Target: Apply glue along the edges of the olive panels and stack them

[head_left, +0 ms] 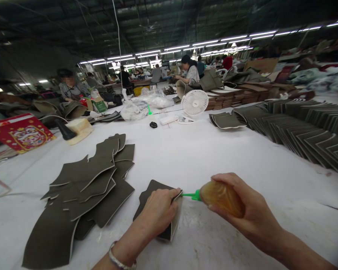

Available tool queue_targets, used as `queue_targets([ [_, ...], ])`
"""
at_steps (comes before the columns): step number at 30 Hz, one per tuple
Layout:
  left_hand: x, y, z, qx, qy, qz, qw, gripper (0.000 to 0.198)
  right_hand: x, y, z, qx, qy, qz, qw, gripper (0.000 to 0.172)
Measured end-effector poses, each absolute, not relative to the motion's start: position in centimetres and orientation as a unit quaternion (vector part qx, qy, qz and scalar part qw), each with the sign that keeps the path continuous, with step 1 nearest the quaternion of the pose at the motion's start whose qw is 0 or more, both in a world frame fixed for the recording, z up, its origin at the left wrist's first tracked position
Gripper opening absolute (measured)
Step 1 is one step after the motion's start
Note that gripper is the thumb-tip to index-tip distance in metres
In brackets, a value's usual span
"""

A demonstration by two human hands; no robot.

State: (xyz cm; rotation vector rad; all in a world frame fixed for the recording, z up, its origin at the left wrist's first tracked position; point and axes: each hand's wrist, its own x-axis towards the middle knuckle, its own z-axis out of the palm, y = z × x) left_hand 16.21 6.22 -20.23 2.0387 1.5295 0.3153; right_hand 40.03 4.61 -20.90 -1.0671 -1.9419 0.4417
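My left hand (161, 208), with a silver bangle at the wrist, presses down on a dark grey-green leather piece (152, 187). Its fingers grip the right edge, where a pale underside shows. In my right hand (249, 204) is a squeeze bottle (222, 197) of amber liquid, lying nearly level. The bottle's green nozzle (190, 195) points left, its tip at the leather's edge near my left fingertips; whether it touches, I cannot tell. Left of my hands lies a loose pile of similar leather pieces (92, 187) with cut, light edges.
Long fanned rows of leather pieces (304, 127) cover the right side. Farther back on the white table (169, 150) stand a white fan (195, 102) and plastic bags (135, 108). A pale block with a dark handle (78, 131) and a red bag (22, 133) lie left. People work behind.
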Motion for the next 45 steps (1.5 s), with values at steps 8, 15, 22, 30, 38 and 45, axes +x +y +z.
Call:
queue_targets([
  [8,16.3,6.0,-20.3,0.767,0.580,0.086,0.259,0.053,39.3,4.0,-20.4,-0.411,-0.805,0.148,0.402,0.036],
  [15,16.2,6.1,-20.7,0.778,0.583,0.047,0.230,0.050,39.7,4.6,-21.4,-0.437,-0.777,0.149,0.428,0.033],
  [22,16.3,6.0,-21.2,0.786,0.580,0.040,0.209,0.053,39.8,4.6,-21.7,-0.459,-0.751,0.187,0.437,0.033],
  [30,16.3,5.8,-21.1,0.789,0.581,0.021,0.200,0.053,40.1,4.4,-22.1,-0.466,-0.729,0.247,0.436,0.032],
  [38,16.3,5.5,-21.0,0.789,0.575,0.020,0.214,0.055,40.2,4.5,-21.9,-0.486,-0.708,0.278,0.431,0.036],
  [45,15.9,5.5,-21.2,0.791,0.570,0.028,0.221,0.055,40.3,4.2,-22.2,-0.503,-0.680,0.334,0.416,0.037],
])
